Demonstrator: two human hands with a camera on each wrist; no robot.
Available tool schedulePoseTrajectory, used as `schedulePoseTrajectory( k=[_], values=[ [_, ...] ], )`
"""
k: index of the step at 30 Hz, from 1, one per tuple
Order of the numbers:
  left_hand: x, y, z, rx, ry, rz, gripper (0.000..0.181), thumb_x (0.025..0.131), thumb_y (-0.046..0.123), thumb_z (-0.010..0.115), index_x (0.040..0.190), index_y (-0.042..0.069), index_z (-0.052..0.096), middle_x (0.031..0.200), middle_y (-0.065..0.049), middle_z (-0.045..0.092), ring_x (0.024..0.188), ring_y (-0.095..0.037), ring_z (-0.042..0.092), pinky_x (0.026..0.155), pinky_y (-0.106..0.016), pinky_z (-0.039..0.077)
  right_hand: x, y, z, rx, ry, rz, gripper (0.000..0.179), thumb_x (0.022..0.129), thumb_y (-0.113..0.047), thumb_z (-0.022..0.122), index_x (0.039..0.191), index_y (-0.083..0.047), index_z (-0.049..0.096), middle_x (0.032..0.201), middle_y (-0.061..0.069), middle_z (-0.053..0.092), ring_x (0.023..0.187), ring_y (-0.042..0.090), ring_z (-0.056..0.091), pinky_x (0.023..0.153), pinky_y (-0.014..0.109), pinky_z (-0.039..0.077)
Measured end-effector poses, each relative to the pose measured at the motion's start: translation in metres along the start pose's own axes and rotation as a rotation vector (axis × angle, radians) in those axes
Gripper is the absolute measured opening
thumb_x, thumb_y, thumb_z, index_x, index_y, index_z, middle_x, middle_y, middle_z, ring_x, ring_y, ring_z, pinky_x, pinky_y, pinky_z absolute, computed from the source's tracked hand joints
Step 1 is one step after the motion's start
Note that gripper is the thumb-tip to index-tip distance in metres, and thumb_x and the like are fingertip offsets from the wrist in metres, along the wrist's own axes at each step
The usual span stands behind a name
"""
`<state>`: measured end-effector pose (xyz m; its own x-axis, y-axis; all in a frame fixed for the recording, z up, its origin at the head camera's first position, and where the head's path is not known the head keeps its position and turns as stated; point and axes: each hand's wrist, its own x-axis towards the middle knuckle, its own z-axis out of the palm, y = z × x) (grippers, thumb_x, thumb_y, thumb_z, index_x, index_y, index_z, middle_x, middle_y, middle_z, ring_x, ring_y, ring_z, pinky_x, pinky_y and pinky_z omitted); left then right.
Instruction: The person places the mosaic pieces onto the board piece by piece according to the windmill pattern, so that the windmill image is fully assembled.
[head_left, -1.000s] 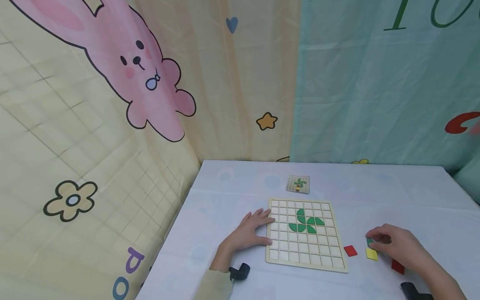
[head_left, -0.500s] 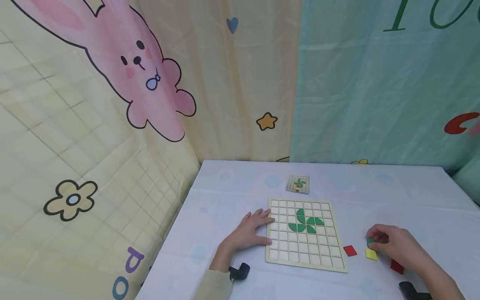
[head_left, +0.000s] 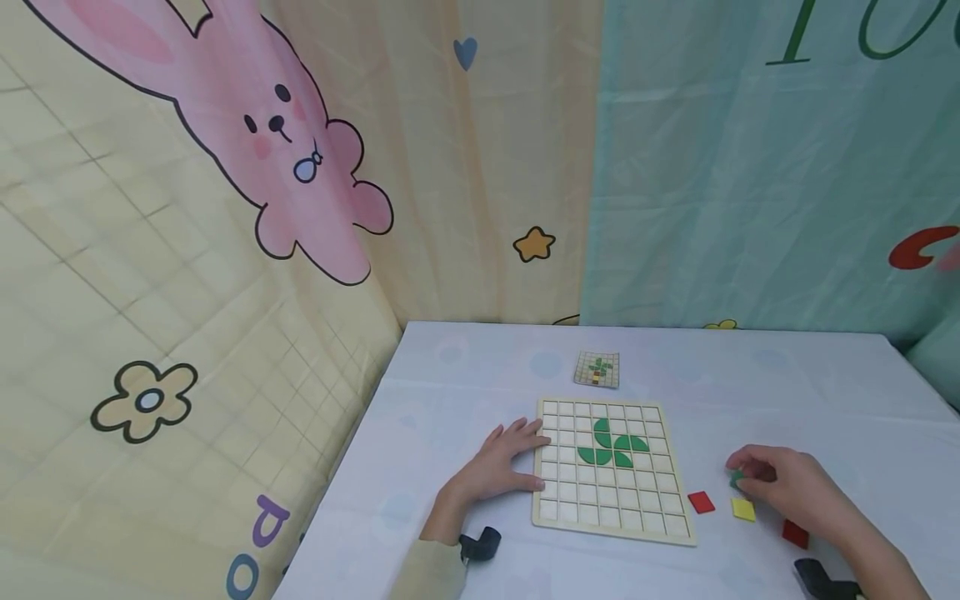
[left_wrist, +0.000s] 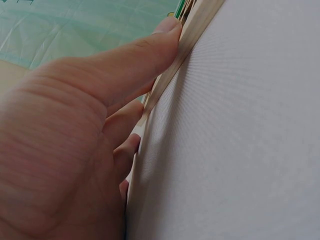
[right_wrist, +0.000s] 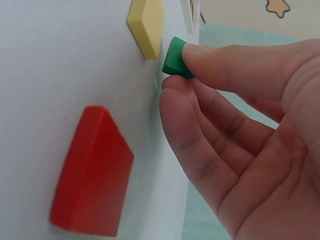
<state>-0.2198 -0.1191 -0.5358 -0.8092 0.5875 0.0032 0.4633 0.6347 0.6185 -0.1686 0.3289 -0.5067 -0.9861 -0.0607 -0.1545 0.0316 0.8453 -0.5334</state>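
Note:
My left hand (head_left: 495, 460) rests on the left edge of a wooden grid board (head_left: 551, 515), its fingers spread and its thumb touching the rim. In the left wrist view the thumb (left_wrist: 135, 60) lies along the board's edge. Several green curved tiles (head_left: 596, 456) form a pinwheel in the board's cells. Right of the board, my right hand (head_left: 787, 487) pinches a small green tile (right_wrist: 175, 59) between thumb and fingers, just above the white cloth. Close by lies a yellow square tile (head_left: 743, 510). A red piece (right_wrist: 95, 175), thicker than one tile or stacked, sits below the hand.
A single red tile (head_left: 701, 502) lies near the board's lower right corner. Behind the board is a small pattern card (head_left: 597, 369) showing a green pinwheel with a stem. Printed curtains (head_left: 480, 167) hang behind the white-covered table (head_left: 457, 383).
My right hand has shifted slightly up and left with the green tile, which now sits a little apart from the yellow tile. The left hand and board stay still.

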Motion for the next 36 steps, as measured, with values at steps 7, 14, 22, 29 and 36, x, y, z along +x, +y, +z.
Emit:
schedulePoseTrajectory(
  k=[7, 14, 22, 29, 36],
  values=[
    [0.001, 0.001, 0.001, 0.004, 0.004, 0.002, 0.072, 0.084, 0.051, 0.077, 0.149, 0.030, 0.051, 0.163, 0.009, 0.028, 0.153, -0.016, 0.013, 0.123, -0.049, 0.004, 0.002, -0.004, -0.002, -0.016, 0.035, -0.034, 0.021, 0.083, -0.007, 0.078, 0.103, -0.013, 0.075, 0.091, 0.001, 0.066, 0.082, 0.021, 0.057, 0.072, 0.041, 0.056],
    [0.001, 0.003, 0.000, 0.009, 0.007, -0.011, 0.072, 0.084, 0.050, 0.077, 0.149, 0.030, 0.052, 0.164, 0.007, 0.026, 0.153, -0.017, 0.011, 0.123, -0.049, 0.004, 0.005, -0.015, -0.001, -0.011, 0.055, -0.053, 0.021, 0.084, -0.007, 0.079, 0.103, -0.014, 0.074, 0.092, 0.000, 0.068, 0.082, 0.020, 0.058, 0.073, 0.039, 0.056],
    [0.001, 0.001, 0.001, 0.021, 0.015, -0.037, 0.071, 0.083, 0.052, 0.078, 0.147, 0.032, 0.054, 0.165, 0.002, 0.024, 0.154, -0.020, 0.009, 0.123, -0.047, 0.006, 0.009, -0.033, 0.006, 0.003, 0.054, -0.105, 0.018, 0.085, -0.008, 0.078, 0.101, -0.015, 0.074, 0.087, -0.003, 0.067, 0.080, 0.018, 0.059, 0.070, 0.036, 0.054],
    [0.001, 0.001, 0.002, 0.020, 0.018, -0.030, 0.071, 0.083, 0.052, 0.077, 0.147, 0.030, 0.054, 0.164, 0.004, 0.027, 0.154, -0.022, 0.010, 0.123, -0.049, 0.006, 0.011, -0.048, 0.012, 0.046, 0.031, -0.121, 0.017, 0.086, -0.008, 0.078, 0.101, -0.016, 0.074, 0.088, -0.004, 0.067, 0.081, 0.018, 0.059, 0.072, 0.035, 0.054],
    [0.001, 0.001, 0.000, 0.008, 0.017, -0.020, 0.071, 0.082, 0.050, 0.079, 0.146, 0.031, 0.055, 0.164, 0.004, 0.029, 0.154, -0.023, 0.010, 0.123, -0.050, 0.007, 0.011, -0.062, 0.022, 0.113, 0.004, -0.160, 0.015, 0.086, -0.008, 0.077, 0.097, -0.016, 0.073, 0.086, -0.005, 0.067, 0.079, 0.014, 0.061, 0.068, 0.030, 0.054]
  ],
)
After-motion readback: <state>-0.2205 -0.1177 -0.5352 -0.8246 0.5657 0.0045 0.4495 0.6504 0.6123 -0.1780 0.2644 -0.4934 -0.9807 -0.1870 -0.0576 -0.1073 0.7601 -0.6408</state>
